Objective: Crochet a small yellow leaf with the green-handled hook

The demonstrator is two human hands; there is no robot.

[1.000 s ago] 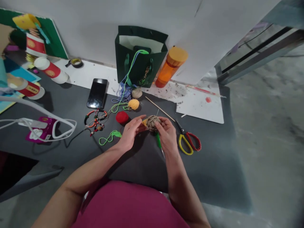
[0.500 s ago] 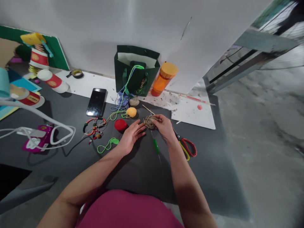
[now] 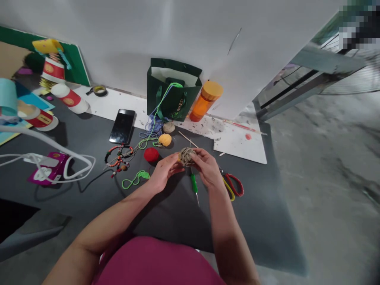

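Note:
Both my hands meet over the dark mat [image 3: 178, 213] around a small ball of brownish twine [image 3: 186, 155]. My left hand [image 3: 162, 172] pinches the ball's left side with curled fingers. My right hand [image 3: 206, 168] grips its right side from above. A green-handled crochet hook [image 3: 194, 185] lies on the mat just below the ball, between my wrists. Red and yellow scissors [image 3: 234, 186] lie partly hidden behind my right hand.
Red [image 3: 151, 154], yellow [image 3: 165, 139] and beige [image 3: 169, 127] yarn balls lie beyond my left hand, with a green crochet chain [image 3: 135, 180], bead bracelets [image 3: 118, 155] and a phone [image 3: 122, 126]. A green bag [image 3: 172, 95], orange bottle [image 3: 206, 101] and white sheet [image 3: 240, 143] stand behind.
My left hand, lying flat and open beside the ball half a second ago, has come back up and closed on it. The right hand kept hold of the ball throughout.

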